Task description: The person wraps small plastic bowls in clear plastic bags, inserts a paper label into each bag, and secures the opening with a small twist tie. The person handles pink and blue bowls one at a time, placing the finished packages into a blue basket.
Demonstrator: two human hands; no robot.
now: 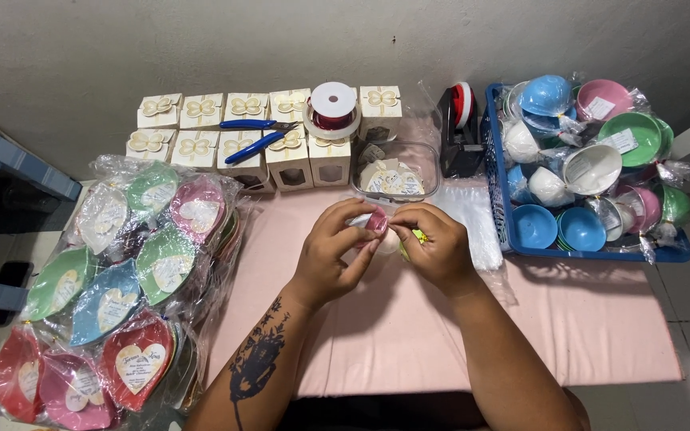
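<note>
My left hand (331, 249) and my right hand (434, 246) meet over the middle of the pink-covered table (584, 319). Between the fingertips of both hands I pinch a small pink wrapped item (377, 221) with a pale rounded piece under it. A bit of yellow-green shows beside my right thumb. My left forearm bears a dark tattoo. What the item is exactly stays partly hidden by my fingers.
Wrapped coloured heart-shaped dishes (113, 295) pile at the left. Cream gift boxes (241, 136) with blue pliers (255, 144) and a ribbon spool (333, 108) stand at the back. A clear tub of tags (397, 172), a tape dispenser (461, 128) and a blue basket (495, 160) of coloured bowls sit right.
</note>
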